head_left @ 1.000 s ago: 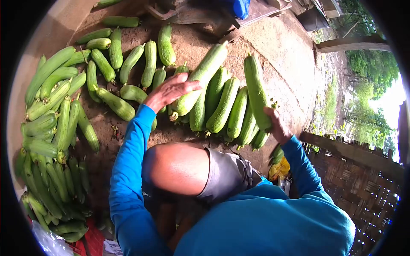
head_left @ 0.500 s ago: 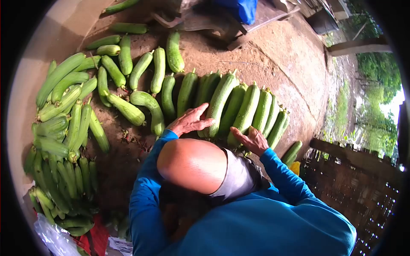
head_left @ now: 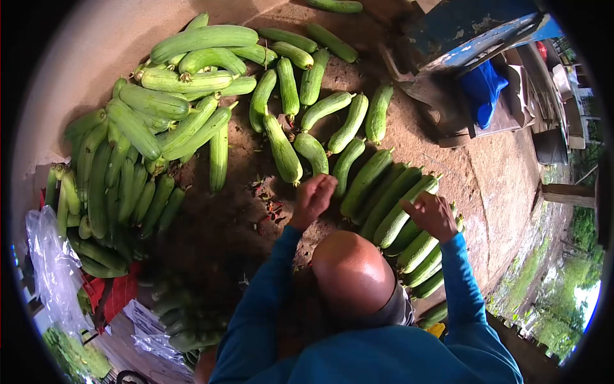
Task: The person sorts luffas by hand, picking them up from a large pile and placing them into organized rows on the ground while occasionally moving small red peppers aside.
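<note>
Long green gourds lie on the bare floor. My left hand [head_left: 313, 200] has its fingers curled and overlaps the lower end of a curved gourd [head_left: 311, 152]; anything inside the fingers is hidden. To its right stretches a slanting row of gourds laid side by side, among them a gourd [head_left: 368, 184] at the row's upper left. Over the right side of this row is my right hand [head_left: 433, 214], fingers partly bent and apart, holding nothing visible. Just beneath its fingertips lies a pale-striped gourd [head_left: 406, 212]. My bent knee [head_left: 353, 272] covers the floor between my forearms.
Gourds are heaped [head_left: 153, 121] against the wall at left, with loose ones [head_left: 313, 77] scattered above. Clear plastic [head_left: 54, 269] and red material [head_left: 121, 294] lie at lower left. A blue bag [head_left: 486, 93] rests on a wooden surface at upper right.
The view has swung left. My left hand has left the row and reached the curved gourd, its fingers curling. My right hand has lifted from the lower ends to over the row.
</note>
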Demonstrator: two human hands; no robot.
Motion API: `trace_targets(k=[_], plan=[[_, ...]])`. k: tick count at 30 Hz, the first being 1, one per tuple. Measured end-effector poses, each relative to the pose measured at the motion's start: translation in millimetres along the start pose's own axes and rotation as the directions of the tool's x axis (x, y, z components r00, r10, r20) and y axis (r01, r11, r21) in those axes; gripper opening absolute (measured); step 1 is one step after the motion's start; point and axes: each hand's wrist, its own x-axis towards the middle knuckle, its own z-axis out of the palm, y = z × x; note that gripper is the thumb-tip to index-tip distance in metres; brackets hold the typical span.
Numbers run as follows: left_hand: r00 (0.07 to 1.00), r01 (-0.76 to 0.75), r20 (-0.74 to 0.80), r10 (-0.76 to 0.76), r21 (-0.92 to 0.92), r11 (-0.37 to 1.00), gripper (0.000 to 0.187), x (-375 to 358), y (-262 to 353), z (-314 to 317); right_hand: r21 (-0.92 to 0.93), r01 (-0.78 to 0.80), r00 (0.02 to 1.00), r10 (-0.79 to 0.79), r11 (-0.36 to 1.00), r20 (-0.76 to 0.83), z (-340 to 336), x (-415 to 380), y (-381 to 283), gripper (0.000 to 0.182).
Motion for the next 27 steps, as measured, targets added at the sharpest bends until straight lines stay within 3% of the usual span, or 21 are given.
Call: trace_targets(k=[2,3,4,5,6,8,9,10,12,15,16,18,20,21,22,24,25,26,27], plan=[[0.974,0.197,-0.114,-0.194,0.016,0.98,0.022,1,3,-38,0.113,0.161,0.987,-0.162,0.981,-0.002,5,50,-25,0.044],[0.956,0.209,-0.211,-0.206,-0.008,0.978,0.022,-1,9,-50,0.102,0.136,0.991,-0.134,0.985,-0.023,13,76,-30,0.044],[0.957,0.11,-0.276,-0.088,0.067,0.992,0.023,-2,-2,-66,0.094,0.112,0.993,-0.108,0.989,-0.043,25,102,-29,0.044],[0.931,0.192,-0.315,-0.185,-0.009,0.981,0.021,-8,1,-78,0.062,0.15,0.983,-0.142,0.987,-0.121,38,129,-19,0.045],[0.93,0.188,-0.318,-0.183,-0.014,0.982,0.021,-13,-15,-94,0.027,0.189,0.965,-0.18,0.982,-0.193,54,158,-5,0.047],[0.875,0.275,-0.431,-0.22,0.069,0.959,0.019,-22,-61,-116,-0.164,0.062,0.908,-0.124,0.984,-0.4,94,214,29,0.058],[0.866,0.307,-0.428,-0.26,0.043,0.951,0.023,-23,-57,-116,-0.172,0.067,0.907,-0.132,0.983,-0.401,99,234,36,0.058],[0.864,0.305,-0.432,-0.26,0.038,0.952,0.023,-29,-56,-115,-0.047,-0.1,0.973,0.088,0.994,-0.212,104,252,40,0.065],[0.877,0.293,-0.376,-0.3,-0.076,0.953,0.028,-38,-50,-115,0.037,-0.281,0.96,0.281,0.959,0.011,103,261,33,0.073],[0.862,0.363,-0.383,-0.332,0.01,0.932,0.032,-39,-65,-118,0.139,-0.33,0.943,0.318,0.934,0.099,96,254,22,0.087],[0.869,0.368,-0.386,-0.31,0.084,0.926,0.032,-39,-74,-120,0.122,-0.326,0.943,0.314,0.937,0.106,92,251,16,0.081],[0.847,0.426,-0.406,-0.343,0.132,0.895,0.034,-36,-61,-120,0.451,-0.353,0.925,0.232,0.82,0.301,86,251,33,0.069],[0.878,0.395,-0.359,-0.316,0.17,0.903,0.034,-30,-47,-123,0.772,-0.353,0.934,0.142,0.529,0.329,75,230,38,0.057],[0.893,0.368,-0.359,-0.27,0.239,0.899,0.031,-29,-63,-127,0.859,-0.32,0.946,0.192,0.401,0.262,61,207,15,0.055],[0.888,0.376,-0.367,-0.276,0.234,0.897,0.031,-25,-55,-124,0.861,-0.362,0.932,0.125,0.358,0.34,55,204,21,0.056],[0.911,0.223,-0.373,-0.176,0.087,0.971,0.03,-10,-30,-113,0.957,-0.174,0.984,-0.007,0.233,0.18,61,179,7,0.06],[0.905,0.237,-0.401,-0.143,0.195,0.952,0.036,-2,-47,-112,0.94,-0.148,0.981,-0.072,0.308,0.178,60,179,-5,0.064],[0.905,0.236,-0.401,-0.143,0.192,0.953,0.036,9,-49,-109,0.919,-0.115,0.975,-0.134,0.378,0.178,55,176,-28,0.067],[0.909,0.235,-0.406,-0.092,0.318,0.919,0.04,21,-50,-102,0.928,-0.056,0.978,-0.166,0.368,0.125,68,186,-27,0.063]])
